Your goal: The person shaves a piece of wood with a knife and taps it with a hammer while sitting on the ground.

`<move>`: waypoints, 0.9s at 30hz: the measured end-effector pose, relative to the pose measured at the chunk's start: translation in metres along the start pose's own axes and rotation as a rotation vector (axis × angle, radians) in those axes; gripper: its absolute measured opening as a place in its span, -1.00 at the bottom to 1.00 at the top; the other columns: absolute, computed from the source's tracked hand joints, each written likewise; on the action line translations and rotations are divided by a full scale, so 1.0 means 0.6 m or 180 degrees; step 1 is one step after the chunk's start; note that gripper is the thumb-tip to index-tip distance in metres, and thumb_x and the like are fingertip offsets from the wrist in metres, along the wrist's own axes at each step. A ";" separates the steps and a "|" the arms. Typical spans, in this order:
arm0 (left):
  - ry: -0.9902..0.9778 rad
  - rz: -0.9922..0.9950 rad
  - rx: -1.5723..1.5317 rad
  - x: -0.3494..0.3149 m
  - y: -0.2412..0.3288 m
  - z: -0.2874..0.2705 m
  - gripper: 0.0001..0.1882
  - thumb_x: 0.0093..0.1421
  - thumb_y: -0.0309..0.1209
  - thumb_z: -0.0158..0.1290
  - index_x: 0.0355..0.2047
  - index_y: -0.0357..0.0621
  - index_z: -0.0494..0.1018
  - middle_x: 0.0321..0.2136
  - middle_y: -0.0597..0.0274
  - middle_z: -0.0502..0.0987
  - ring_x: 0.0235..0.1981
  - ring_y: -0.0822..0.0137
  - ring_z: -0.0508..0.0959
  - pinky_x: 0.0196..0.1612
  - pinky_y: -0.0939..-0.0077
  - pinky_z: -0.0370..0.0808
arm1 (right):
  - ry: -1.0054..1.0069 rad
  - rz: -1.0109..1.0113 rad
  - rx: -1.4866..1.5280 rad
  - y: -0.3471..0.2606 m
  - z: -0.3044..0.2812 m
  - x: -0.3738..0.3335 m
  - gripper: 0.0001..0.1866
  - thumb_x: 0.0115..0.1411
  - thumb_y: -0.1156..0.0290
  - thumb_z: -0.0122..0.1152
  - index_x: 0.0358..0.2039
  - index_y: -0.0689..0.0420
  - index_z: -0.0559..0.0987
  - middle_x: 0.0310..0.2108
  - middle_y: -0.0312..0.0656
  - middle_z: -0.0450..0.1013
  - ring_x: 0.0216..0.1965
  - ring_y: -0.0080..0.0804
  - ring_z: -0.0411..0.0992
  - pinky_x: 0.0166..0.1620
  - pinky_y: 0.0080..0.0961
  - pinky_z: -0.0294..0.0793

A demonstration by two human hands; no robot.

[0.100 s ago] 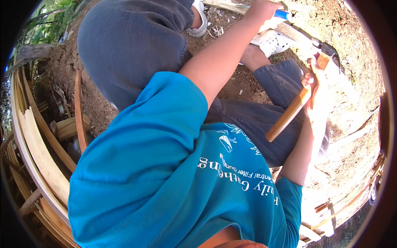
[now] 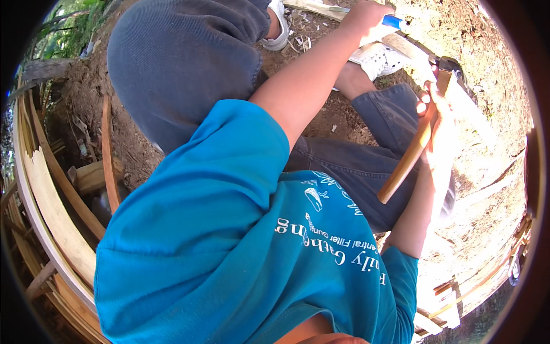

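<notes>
My left hand [image 2: 366,20] is closed around a chisel by its blue handle [image 2: 393,22], with a short metal blade showing on the other side of my fist. Under that hand runs a pale wooden strip [image 2: 407,47], lying between my feet. My right hand [image 2: 436,117] grips a hammer by its brown wooden handle [image 2: 409,157]. The dark hammer head [image 2: 447,64] is beyond my fingers, beside the chisel handle's end and close to the strip. Bright sunlight washes out part of my right hand.
I sit on bare soil, knees bent, in dark trousers [image 2: 183,63] and white shoes [image 2: 378,61]. Wood shavings [image 2: 299,43] lie by my feet. Long split wood pieces [image 2: 57,206] are stacked at the left, and more strips [image 2: 447,301] lie at the lower right.
The hammer has turned slightly in my right hand: its head shifted a little up and left, and the handle's lower end moved right and down. My left hand stays nearly still.
</notes>
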State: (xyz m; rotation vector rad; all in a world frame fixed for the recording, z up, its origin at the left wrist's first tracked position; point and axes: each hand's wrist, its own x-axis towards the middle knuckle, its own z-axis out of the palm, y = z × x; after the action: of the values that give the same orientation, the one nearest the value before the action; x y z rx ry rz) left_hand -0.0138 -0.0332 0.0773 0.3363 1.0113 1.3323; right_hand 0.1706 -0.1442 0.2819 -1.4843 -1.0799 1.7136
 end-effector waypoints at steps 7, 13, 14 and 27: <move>-0.0180 0.1391 0.1396 -0.031 0.011 -0.023 -0.86 0.20 -0.40 0.14 -0.38 -0.24 0.58 -0.43 -0.02 0.61 -0.39 0.14 0.61 -0.32 0.16 0.52 | -0.0478 0.0639 0.0738 -0.002 0.011 -0.013 -0.52 0.49 0.13 0.04 0.31 0.03 0.30 -0.44 -0.42 0.25 -0.55 -0.76 0.23 -0.60 -0.83 0.20; 0.0118 0.2071 0.3327 -0.082 0.069 -0.010 -0.80 0.16 -0.30 0.18 -0.34 -0.17 0.59 -0.39 -0.19 0.61 -0.29 -0.12 0.63 -0.24 0.07 0.52 | 0.0050 0.0618 0.0568 -0.009 0.039 -0.020 -0.58 0.46 0.21 0.10 0.25 0.03 0.36 -0.48 -0.43 0.24 -0.62 -0.75 0.18 -0.63 -0.82 0.17; 0.0119 0.2070 0.3249 -0.083 0.070 -0.011 -0.79 0.16 -0.28 0.18 -0.34 -0.17 0.59 -0.39 -0.20 0.61 -0.28 -0.15 0.62 -0.23 0.06 0.52 | 0.0071 0.0601 0.0547 -0.009 0.039 -0.019 -0.60 0.47 0.21 0.10 0.23 0.04 0.37 -0.49 -0.44 0.24 -0.62 -0.76 0.18 -0.64 -0.82 0.17; 0.0147 0.1866 0.3263 -0.075 0.086 -0.002 -0.75 0.16 -0.23 0.17 -0.37 -0.18 0.59 -0.41 -0.20 0.61 -0.29 -0.16 0.63 -0.22 0.06 0.51 | -0.0008 0.0331 0.0143 -0.009 0.042 -0.018 -0.57 0.49 0.16 0.04 0.27 0.06 0.39 -0.52 -0.47 0.18 -0.59 -0.74 0.15 -0.56 -0.76 0.18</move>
State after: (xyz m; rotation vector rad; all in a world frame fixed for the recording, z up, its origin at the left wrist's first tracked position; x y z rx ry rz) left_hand -0.0439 -0.0608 0.1326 1.4629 1.6664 1.2137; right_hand 0.1471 -0.1557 0.2924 -1.5344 -0.9740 1.7993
